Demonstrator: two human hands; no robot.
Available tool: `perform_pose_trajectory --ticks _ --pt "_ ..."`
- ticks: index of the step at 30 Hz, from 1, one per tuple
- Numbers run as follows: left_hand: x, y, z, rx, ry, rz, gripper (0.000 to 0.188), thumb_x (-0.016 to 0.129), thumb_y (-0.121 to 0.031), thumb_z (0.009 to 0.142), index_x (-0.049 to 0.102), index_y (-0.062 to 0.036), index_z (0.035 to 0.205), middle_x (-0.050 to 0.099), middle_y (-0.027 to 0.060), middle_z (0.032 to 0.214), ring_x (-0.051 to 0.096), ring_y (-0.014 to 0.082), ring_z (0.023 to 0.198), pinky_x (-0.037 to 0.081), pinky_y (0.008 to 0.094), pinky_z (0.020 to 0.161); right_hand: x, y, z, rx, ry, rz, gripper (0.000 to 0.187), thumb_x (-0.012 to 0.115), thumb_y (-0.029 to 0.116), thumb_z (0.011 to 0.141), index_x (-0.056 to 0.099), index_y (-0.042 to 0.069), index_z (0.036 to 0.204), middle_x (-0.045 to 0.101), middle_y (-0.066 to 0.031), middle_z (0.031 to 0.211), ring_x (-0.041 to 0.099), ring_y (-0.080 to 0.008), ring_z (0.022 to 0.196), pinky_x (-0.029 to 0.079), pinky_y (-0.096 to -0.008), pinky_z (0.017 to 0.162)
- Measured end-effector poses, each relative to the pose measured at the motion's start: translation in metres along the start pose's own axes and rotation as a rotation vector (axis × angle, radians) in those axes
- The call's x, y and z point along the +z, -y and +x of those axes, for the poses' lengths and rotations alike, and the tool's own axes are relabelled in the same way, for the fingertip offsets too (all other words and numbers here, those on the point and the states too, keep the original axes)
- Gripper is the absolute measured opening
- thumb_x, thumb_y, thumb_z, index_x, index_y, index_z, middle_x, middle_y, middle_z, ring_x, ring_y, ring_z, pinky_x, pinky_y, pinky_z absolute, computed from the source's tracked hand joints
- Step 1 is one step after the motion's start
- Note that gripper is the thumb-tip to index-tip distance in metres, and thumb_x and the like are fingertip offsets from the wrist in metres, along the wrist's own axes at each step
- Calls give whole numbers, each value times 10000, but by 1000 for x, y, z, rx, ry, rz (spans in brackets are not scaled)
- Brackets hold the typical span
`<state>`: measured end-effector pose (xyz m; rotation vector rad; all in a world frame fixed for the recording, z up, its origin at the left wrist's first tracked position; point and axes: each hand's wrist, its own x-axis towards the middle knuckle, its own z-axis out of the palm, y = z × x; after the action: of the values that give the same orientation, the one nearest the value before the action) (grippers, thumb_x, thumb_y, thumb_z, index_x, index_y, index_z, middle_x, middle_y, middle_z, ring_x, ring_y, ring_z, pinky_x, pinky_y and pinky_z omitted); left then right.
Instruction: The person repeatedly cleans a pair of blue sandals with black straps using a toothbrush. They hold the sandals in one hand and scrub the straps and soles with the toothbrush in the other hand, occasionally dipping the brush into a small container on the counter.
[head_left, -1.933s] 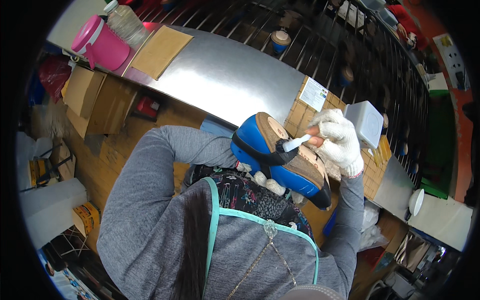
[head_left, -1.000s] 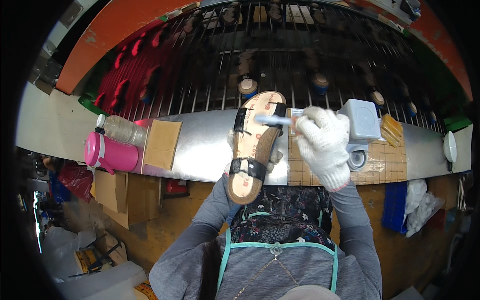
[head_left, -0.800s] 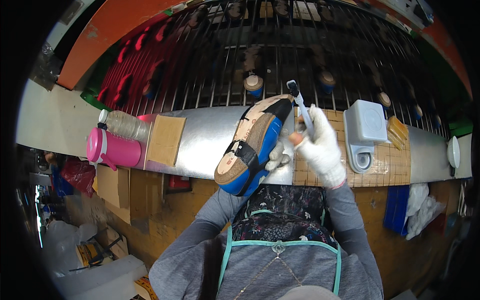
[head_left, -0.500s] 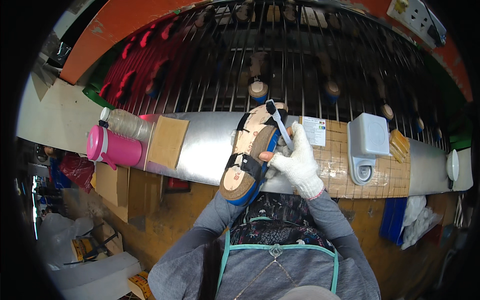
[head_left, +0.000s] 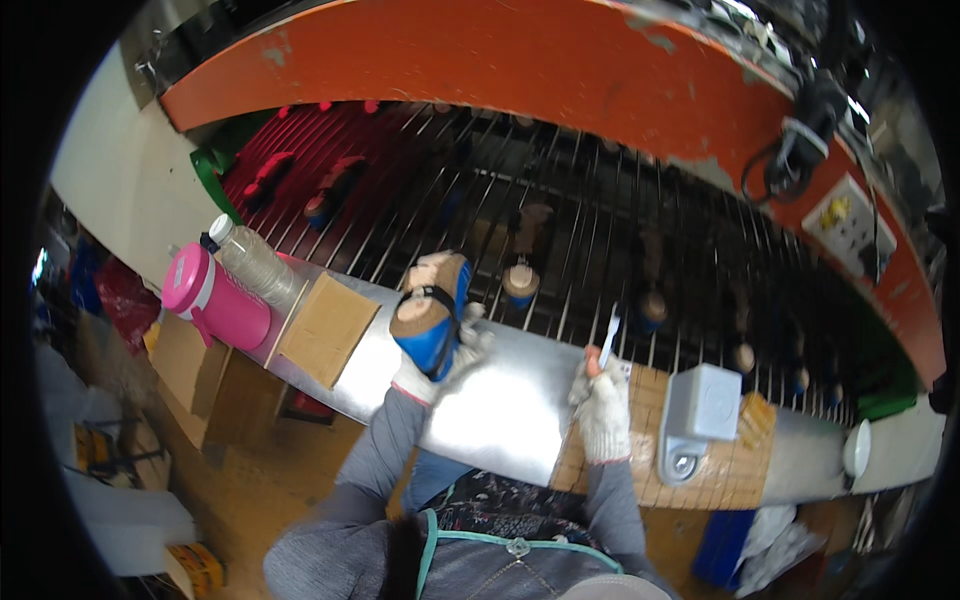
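Note:
My left hand (head_left: pixel 465 350), in a white knit glove, grips a sandal (head_left: pixel 424 312) with dark straps, a brown sole edge and a blue last or base. It is held tilted above the metal ledge, at the near edge of the rack of bars. The glove is partly hidden behind the sandal and smeared by motion. My gloved right hand (head_left: pixel 603 415) is closed round a slim white-handled brush (head_left: pixel 609 338), which points up and away over the ledge. The two hands are well apart.
Sandals (head_left: pixel 521 283) lie on the dark metal bars (head_left: pixel 570 230), under an orange frame (head_left: pixel 450 65). Along the metal ledge (head_left: pixel 500 410) stand a pink jug (head_left: pixel 225 300), a clear bottle (head_left: pixel 255 260), a cardboard piece (head_left: pixel 328 330), a grey-white dispenser (head_left: pixel 700 405) and a white bowl (head_left: pixel 857 448).
The sandal has moved left, away from my right hand. My right hand with the brush has drawn off the sandal. The view has shifted, showing more of the orange frame.

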<state>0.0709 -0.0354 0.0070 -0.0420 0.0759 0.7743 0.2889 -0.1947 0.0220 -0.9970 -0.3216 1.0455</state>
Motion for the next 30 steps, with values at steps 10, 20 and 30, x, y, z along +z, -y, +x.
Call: perform_pose_trajectory --ticks 10,20,30 --pt "-33 -149 159 281 -487 164 660 493 -662 943 501 -127 1330 550 215 1227 591 360 995 497 597 931 42 -17 108 6 -12 -551 293 744 303 897 550 87 935 503 34 724 445 -66 559 376 -251 492" --pt "-53 -188 170 556 -459 84 491 576 -520 967 563 -122 1254 575 165 1212 577 391 1046 551 505 860 74 -67 196 -69 -187 -1016 630 843 367 676 581 -47 1072 658 -194 959 662 -290 810 523 -383 679" --pt "-44 -156 138 751 -502 99 805 436 -601 996 129 -139 1580 255 202 1571 375 512 1373 380 610 1117 71 -45 188 -84 -172 -1205 455 699 335 832 588 -17 1098 661 -226 1049 702 -402 852 573 -443 755"
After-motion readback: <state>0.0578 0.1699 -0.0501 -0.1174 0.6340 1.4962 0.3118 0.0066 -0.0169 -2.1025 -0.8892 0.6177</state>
